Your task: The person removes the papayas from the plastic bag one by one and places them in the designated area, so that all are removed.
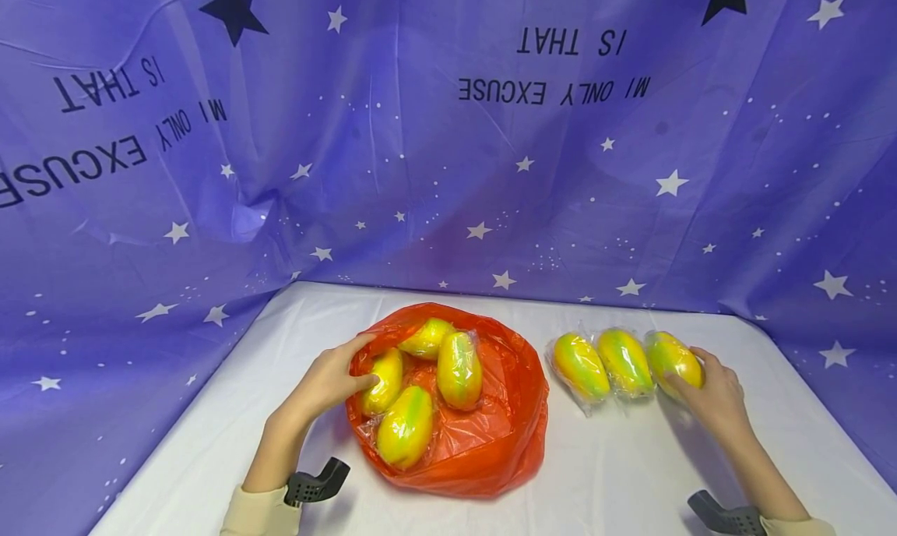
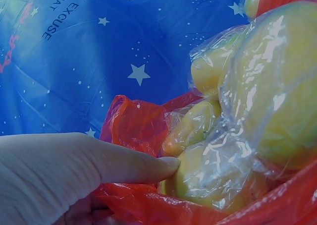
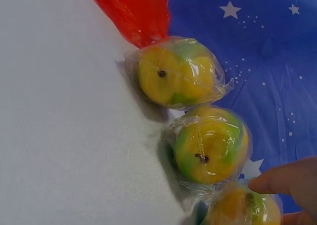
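A red plastic bag [image 1: 483,474] stands wide-mouthed on the table, with several yellow-green papayas in clear wrap inside, one of them a papaya [image 1: 459,371] near the middle. My left hand [image 1: 329,380] holds the bag's left rim, thumb inside and fingers outside, partly hidden by the plastic. In the left wrist view the thumb lies against a wrapped papaya [image 2: 213,178]. Right of the bag, three wrapped papayas form a row: a left papaya [image 1: 580,367], a middle papaya [image 1: 625,362] and a right papaya [image 1: 669,358]. My right hand [image 1: 718,400] grips the right one, thumb on its near side.
A white-covered table [image 1: 617,474] bears everything. Purple star-printed cloth [image 1: 448,170] rises behind it and along both sides. Each wrist wears a dark mount, the left mount [image 1: 315,483] close to the bag's near-left side.
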### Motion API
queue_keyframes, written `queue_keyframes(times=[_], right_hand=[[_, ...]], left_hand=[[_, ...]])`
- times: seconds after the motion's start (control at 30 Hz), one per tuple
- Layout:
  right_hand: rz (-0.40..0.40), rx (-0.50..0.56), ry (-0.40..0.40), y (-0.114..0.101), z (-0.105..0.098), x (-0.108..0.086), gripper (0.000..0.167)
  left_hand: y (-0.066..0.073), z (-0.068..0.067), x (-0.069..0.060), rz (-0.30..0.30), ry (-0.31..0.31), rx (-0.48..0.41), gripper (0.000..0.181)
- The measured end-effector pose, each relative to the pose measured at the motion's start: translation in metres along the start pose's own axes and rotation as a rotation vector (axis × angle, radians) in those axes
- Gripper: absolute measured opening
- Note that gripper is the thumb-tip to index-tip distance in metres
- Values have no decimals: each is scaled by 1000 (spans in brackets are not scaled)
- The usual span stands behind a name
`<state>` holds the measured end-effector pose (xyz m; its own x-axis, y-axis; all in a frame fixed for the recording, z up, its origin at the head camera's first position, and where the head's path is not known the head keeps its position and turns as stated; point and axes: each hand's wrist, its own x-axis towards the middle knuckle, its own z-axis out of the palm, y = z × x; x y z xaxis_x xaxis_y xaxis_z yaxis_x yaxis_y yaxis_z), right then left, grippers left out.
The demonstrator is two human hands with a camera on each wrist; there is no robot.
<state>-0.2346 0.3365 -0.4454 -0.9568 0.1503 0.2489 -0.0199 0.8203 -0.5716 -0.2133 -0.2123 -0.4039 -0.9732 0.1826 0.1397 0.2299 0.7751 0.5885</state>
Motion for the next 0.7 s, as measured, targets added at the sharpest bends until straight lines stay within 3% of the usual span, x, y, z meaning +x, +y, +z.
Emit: queue_keyframes(times=[0.7], right_hand=[[-16, 84, 54, -26, -12, -8, 64]], left_hand=[[-1, 0, 1, 1, 3, 5, 63]])
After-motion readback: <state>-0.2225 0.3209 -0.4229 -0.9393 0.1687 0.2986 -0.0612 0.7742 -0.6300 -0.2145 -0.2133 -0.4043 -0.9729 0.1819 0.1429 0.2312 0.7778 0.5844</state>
